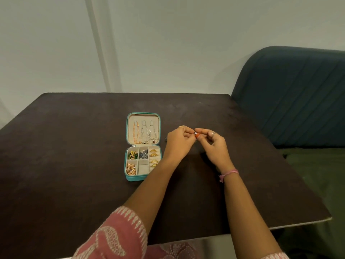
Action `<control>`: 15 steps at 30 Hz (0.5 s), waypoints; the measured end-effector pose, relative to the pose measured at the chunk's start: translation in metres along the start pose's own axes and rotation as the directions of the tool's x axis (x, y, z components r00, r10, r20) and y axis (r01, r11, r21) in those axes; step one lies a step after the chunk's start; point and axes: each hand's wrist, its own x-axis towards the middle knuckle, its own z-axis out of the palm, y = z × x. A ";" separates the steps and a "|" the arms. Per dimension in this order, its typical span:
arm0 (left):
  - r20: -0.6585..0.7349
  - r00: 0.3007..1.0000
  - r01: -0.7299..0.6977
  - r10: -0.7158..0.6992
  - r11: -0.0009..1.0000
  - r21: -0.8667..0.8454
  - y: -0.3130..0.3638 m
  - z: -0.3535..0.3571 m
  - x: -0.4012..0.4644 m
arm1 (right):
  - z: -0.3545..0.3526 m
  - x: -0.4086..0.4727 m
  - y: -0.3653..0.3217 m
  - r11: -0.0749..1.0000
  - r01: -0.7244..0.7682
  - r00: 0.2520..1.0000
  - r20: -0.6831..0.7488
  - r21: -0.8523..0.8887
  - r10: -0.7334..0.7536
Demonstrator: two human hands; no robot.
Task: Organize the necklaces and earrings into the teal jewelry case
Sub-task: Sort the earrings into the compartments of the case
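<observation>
Centre frame, both hands pinch a tiny sparkling earring (195,133) between curled fingers, left hand (179,140) and right hand (212,143), beside the open teal jewelry case (142,146) on the desk (74,146).

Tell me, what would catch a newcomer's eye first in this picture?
Probably the open teal jewelry case on the dark table, left of the hands: chains hang in its raised lid, and gold and coloured earrings fill most of its tray compartments. Next, the left hand and right hand meet above the table just right of the case, together pinching a small sparkling earring. A blue-grey sofa stands at far right.
</observation>
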 end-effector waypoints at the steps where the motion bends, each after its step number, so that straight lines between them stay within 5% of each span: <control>1: -0.008 1.000 -0.004 0.004 1.000 -0.026 0.000 -0.006 -0.005 | 0.002 -0.005 -0.006 1.000 0.011 1.000 0.011 0.017 -0.011; 9: 0.050 0.998 -0.023 0.030 0.990 -0.141 -0.002 -0.068 -0.043 | 0.033 -0.047 -0.044 0.964 0.009 1.000 0.015 0.264 -0.013; 15: 0.066 0.994 0.091 -0.087 0.993 -0.068 -0.016 -0.108 -0.062 | 0.051 -0.063 -0.047 0.920 -0.048 0.999 -0.001 0.390 0.053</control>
